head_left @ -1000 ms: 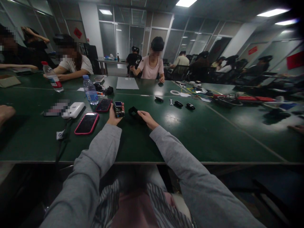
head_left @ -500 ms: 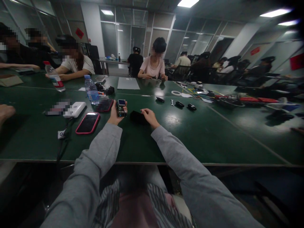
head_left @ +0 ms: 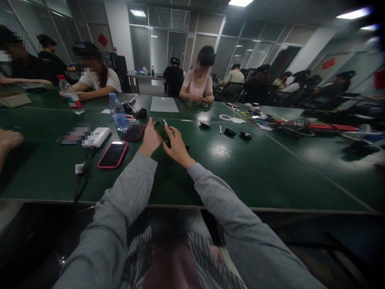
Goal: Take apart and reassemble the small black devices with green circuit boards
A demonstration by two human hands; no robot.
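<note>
A green circuit board point(head_left: 161, 128) is held up over the table between my two hands, its green face showing. My left hand point(head_left: 150, 139) grips its left side, with the thumb and fingers around the edge. The fingers of my right hand point(head_left: 178, 146) are bent onto the right edge of the same board. Its small screen, seen earlier, is out of sight now. Under my right hand, a dark object point(head_left: 187, 148) on the table is mostly hidden.
Left of my hands lie a pink-edged phone point(head_left: 113, 155), a white power bank point(head_left: 96, 137) with a cable, and a water bottle point(head_left: 118, 113). A small wrench point(head_left: 220, 129) and several black pieces lie to the right. A silver laptop point(head_left: 164, 104) is farther back. People sit across the table.
The circuit board has been turned over, from its screen side to its green face. My right hand has moved left from the dark object on the table to the board.
</note>
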